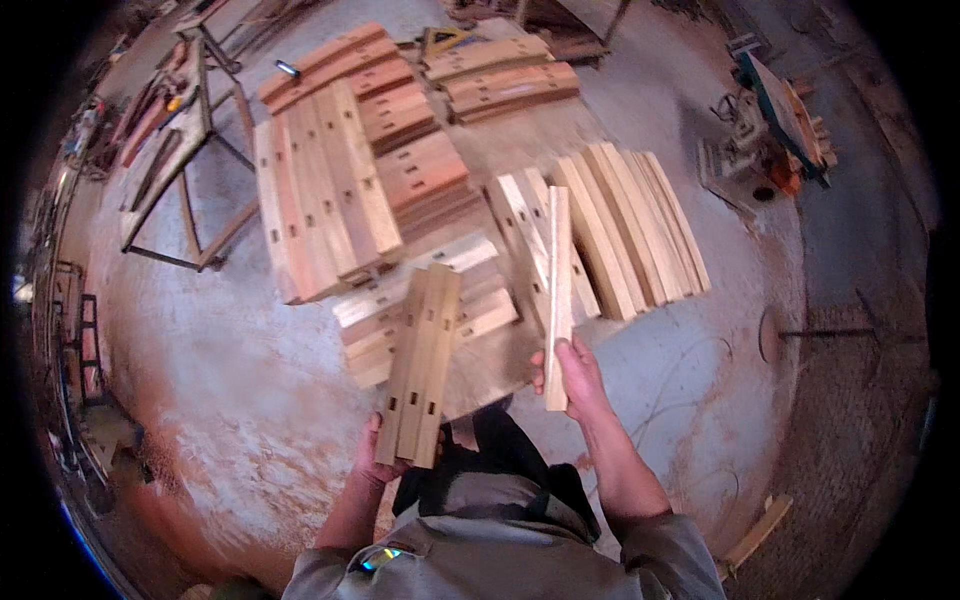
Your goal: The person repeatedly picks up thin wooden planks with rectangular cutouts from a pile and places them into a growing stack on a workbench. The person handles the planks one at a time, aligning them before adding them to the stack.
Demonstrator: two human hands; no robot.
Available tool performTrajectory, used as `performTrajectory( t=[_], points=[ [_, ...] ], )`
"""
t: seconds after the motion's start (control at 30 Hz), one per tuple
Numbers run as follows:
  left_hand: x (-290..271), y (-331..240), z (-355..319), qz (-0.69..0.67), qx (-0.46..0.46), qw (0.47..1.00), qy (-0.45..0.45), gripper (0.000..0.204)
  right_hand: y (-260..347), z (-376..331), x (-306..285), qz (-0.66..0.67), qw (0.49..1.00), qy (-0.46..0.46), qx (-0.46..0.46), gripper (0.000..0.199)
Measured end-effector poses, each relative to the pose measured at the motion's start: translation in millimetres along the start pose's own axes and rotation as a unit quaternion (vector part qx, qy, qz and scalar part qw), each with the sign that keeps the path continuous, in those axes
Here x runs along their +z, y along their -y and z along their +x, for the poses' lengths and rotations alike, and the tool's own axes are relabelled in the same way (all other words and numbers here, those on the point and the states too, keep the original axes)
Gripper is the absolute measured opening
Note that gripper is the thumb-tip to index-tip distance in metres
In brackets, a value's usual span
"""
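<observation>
My left hand [372,452] is closed on the lower end of three brown wooden slats [418,360] lying side by side, with small dark slots cut near their ends. Their far end overlaps a stack of slotted pale boards [470,255] on the table. In my right hand [580,375] is a single pale wooden slat [559,270], gripped near its lower end and pointing away from me. Just beyond it lie slotted boards [515,205], and to its right a row of pale curved boards [640,230].
Long slotted boards [320,190] and reddish ones [420,165] are stacked at the table's left. More reddish boards [510,85] lie at the far side. A metal-legged stand [190,190] is on the left; a machine [740,165] sits at the right. One board [760,535] rests low right.
</observation>
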State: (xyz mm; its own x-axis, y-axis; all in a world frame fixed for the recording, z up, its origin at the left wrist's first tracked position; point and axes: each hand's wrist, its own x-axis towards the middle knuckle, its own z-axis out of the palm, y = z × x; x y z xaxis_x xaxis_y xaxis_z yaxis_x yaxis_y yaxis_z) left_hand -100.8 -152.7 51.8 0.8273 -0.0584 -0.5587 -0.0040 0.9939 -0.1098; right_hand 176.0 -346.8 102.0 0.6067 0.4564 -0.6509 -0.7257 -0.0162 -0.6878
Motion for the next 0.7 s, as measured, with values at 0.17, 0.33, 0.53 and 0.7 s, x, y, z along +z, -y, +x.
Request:
performTrajectory(
  t=[0.17,0.33,0.53,0.7],
  points=[
    [-32.4,-18.0,1.3,0.062,-0.042,0.997,0.015,0.089,17.2,9.4,30.0,-0.02,0.998,0.044,-0.047,0.019],
    [-36.3,-22.7,-4.9,0.061,-0.035,0.997,-0.007,0.09,30.4,16.2,65.7,-0.063,0.993,0.073,-0.072,0.022],
    [-80.0,-38.3,-6.2,0.093,-0.08,0.992,-0.01,0.073,54.5,37.1,109.0,-0.188,0.962,0.11,-0.161,0.029],
    [-86.3,-44.6,-5.6,0.126,-0.057,0.989,-0.044,0.069,85.6,46.6,170.8,-0.259,0.931,0.114,-0.232,0.034]
  ],
)
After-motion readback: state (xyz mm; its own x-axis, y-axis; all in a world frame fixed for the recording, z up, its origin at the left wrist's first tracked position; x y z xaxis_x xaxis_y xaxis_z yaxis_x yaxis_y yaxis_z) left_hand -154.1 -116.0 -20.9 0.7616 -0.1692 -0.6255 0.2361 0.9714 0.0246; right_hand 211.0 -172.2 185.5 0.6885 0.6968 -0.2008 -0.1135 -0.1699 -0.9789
